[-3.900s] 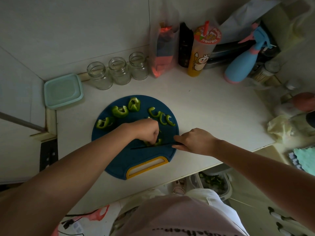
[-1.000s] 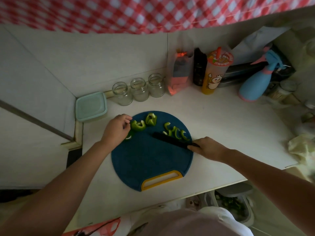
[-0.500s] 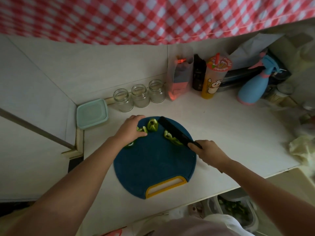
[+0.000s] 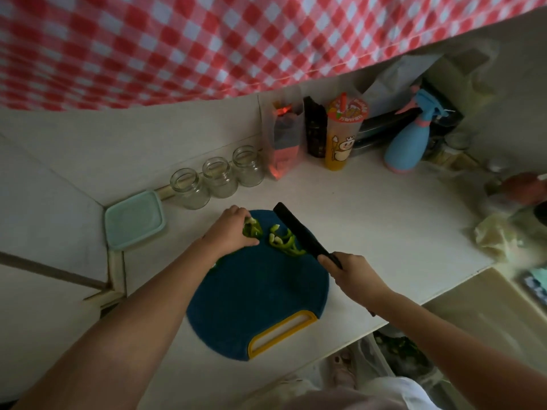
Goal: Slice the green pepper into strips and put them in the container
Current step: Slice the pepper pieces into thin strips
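The head view shows the left hand gripping pepper chunks on the blue board. The right hand clasps the black knife beside cut strips; the lidded container sits left.

Dim, flat light, no glare; soft shadows on worktop. Wide-angle bending at edges (checked cloth blurred).

Here's our pale counter, round blue cutting board lying on it. Behind the board we've got three glass jars; to the board's left, a teal lidded container; behind-right of it, a drink cup and blue spray bottle.
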A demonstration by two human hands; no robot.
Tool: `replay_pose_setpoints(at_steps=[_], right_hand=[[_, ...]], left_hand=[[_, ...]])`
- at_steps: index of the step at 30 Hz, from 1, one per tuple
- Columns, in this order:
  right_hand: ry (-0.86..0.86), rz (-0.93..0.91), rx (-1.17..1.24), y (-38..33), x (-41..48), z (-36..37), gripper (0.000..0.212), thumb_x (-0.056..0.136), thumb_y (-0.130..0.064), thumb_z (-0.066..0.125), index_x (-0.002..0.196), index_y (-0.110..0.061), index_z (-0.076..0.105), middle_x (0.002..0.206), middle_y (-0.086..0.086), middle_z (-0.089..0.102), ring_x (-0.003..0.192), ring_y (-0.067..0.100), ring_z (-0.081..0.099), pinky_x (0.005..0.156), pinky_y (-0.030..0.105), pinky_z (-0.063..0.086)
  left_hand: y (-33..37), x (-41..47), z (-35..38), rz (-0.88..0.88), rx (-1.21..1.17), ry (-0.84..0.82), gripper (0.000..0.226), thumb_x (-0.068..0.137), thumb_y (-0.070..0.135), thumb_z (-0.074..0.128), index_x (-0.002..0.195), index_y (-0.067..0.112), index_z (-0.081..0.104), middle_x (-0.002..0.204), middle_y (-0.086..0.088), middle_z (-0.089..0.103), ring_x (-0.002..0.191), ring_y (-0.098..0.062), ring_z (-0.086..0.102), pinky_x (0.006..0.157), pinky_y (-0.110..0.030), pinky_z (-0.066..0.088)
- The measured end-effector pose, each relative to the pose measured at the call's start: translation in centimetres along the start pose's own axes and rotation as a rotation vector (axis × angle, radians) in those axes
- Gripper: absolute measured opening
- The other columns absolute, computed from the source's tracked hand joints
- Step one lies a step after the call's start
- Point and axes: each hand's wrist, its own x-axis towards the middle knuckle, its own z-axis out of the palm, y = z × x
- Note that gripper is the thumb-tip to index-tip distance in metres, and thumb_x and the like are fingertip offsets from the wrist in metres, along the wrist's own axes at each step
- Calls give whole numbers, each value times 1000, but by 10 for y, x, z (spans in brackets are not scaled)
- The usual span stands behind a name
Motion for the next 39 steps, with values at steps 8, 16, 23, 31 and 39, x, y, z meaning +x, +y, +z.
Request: replay_pose_setpoints(at_steps=[8,16,23,31,39], right_hand=[[33,-118,-21,-2,-24,27,53,97,-49,25,75,-8,52,67,8,57,67,27,55,68,37,41],[-72,-179,-147,12,-43,53,41,88,-60,16,71,-28,35,61,-3,44,66,22,51,62,28,32],[-76,-204,-258,9,-48,57,61,77,-68,-1,85,-21,38,78,10,60,82,32,60,63,32,32],[-124,-222,-344,12,-51,65,62,86,-63,3,95,-16,42,85,12,65,82,33,62,67,37,42],[-133,-210,-361,5,-48,63,47,99,-51,19,97,-13,48,89,12,65,84,32,62,66,36,41]], left_hand=[[40,-88,51,-87,-241,246,65,66,33,83,113,5,49,113,-6,48,101,-16,50,82,-16,38],[55,-122,84,-237,-362,283,60,60,30,86,101,5,51,99,1,41,89,-18,54,71,-16,37],[60,-119,81,-309,-334,285,64,58,34,87,102,3,52,103,-8,53,95,-24,57,74,-22,40],[63,-119,78,-300,-322,265,78,61,32,85,122,-1,49,114,-13,54,110,-27,54,88,-29,44],[62,-119,78,-286,-361,264,75,61,30,86,123,6,50,115,-10,54,109,-26,56,86,-26,44]])
